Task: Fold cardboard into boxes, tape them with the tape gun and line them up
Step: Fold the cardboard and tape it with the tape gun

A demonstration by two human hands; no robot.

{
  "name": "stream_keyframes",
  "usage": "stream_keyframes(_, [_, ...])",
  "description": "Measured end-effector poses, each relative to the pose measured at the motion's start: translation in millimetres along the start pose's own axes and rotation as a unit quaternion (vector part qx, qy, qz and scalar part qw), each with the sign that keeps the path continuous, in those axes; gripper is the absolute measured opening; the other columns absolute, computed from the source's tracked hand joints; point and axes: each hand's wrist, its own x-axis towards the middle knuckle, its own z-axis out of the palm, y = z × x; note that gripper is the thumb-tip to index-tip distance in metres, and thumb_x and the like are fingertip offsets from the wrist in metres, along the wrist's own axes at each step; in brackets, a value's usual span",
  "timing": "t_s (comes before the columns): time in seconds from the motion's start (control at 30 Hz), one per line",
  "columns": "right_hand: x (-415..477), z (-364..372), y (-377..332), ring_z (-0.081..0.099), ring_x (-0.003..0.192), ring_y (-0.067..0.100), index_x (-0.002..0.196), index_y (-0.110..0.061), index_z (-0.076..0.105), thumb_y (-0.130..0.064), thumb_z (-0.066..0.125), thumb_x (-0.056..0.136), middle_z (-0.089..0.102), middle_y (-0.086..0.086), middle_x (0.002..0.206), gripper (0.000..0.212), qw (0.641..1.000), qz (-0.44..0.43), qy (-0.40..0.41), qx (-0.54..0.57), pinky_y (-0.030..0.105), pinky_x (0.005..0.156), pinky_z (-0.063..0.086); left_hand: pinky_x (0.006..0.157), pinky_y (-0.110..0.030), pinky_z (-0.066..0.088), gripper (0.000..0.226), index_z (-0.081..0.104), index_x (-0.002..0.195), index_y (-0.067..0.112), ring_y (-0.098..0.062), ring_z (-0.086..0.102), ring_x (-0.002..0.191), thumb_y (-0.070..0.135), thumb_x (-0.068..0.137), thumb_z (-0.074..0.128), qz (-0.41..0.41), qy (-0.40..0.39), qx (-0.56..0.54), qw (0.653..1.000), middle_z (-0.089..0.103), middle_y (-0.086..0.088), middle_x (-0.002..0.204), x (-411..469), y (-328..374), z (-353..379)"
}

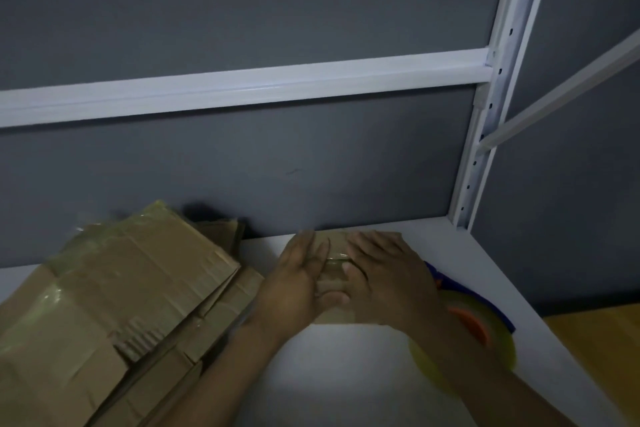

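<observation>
Both my hands lie flat on the small brown taped cardboard box (330,282) at the back of the white tabletop (339,374). Left hand (301,284) is against its side and right hand (384,274) is spread on top, fingers straight, gripping nothing. The blue tape gun (478,322) is just beside the box.

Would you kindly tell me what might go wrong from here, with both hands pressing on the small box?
1. The tape gun lies close behind the right hand, near the edge of the shelf; drawing that hand back might knock it off.
2. The untidy cardboard stack sits close beside the left hand and might slide against the small box.
3. In this dim light, wrinkles in the tape could go unnoticed.
</observation>
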Motion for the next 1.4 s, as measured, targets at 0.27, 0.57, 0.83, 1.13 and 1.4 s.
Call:
stream_keyframes(0.27, [0,-8,14,0.036,0.136,0.023,0.152,-0.026,-0.006,-0.044,0.035,0.101,0.012,0.0,0.16,0.068,0.903,0.282,-0.094,0.31,0.027,0.1,0.035,0.112,-0.024,0.027,0.105,0.004,0.155,0.012,-0.018,0.028,0.143,0.068,0.081,0.052,-0.169,-0.038,-0.259,0.95,0.026,-0.005,0.158,6,5,4])
stream_keyframes(0.57, [-11,-21,15,0.058,0.101,0.03,0.117,0.004,0.057,-0.034,0.028,0.103,0.061,0.021,0.115,0.049,0.831,0.383,-0.096,0.392,0.035,0.087,0.048,0.072,-0.029,0.045,0.047,0.062,0.076,0.016,-0.026,0.064,0.089,0.059,0.092,0.049,-0.327,-0.079,-0.252,0.908,0.066,-0.006,0.082,18,11,-8])
stream_keyframes(0.83, [-24,-26,16,0.064,0.089,0.023,0.1,-0.011,0.065,-0.059,0.042,0.092,0.067,0.007,0.095,0.054,0.784,0.392,0.025,0.481,0.039,0.084,0.054,0.072,-0.026,0.045,0.066,0.04,0.145,0.026,-0.019,0.066,0.094,0.051,0.086,0.06,-0.177,0.115,-0.241,0.947,0.072,0.001,0.1,-16,8,-2])
stream_keyframes(1.13, [-40,-15,-1,0.06,0.092,0.011,0.1,-0.022,0.057,-0.005,0.065,0.086,0.063,-0.003,0.105,0.023,0.737,0.344,0.123,0.569,0.025,0.075,0.05,0.076,-0.028,0.049,0.049,0.057,0.117,0.035,-0.004,0.061,0.093,0.069,0.083,0.048,-0.211,0.161,-0.368,0.891,0.067,0.013,0.103,-27,32,-19])
stream_keyframes(1.4, [-49,-4,-2,0.065,0.088,0.023,0.102,-0.023,0.062,-0.054,0.052,0.089,0.068,0.001,0.096,0.035,0.71,0.381,0.092,0.586,0.043,0.078,0.057,0.06,-0.004,0.042,0.032,0.058,0.105,0.021,-0.004,0.065,0.089,0.016,0.08,0.077,-0.263,0.156,-0.389,0.869,0.064,0.017,0.088,-47,20,10])
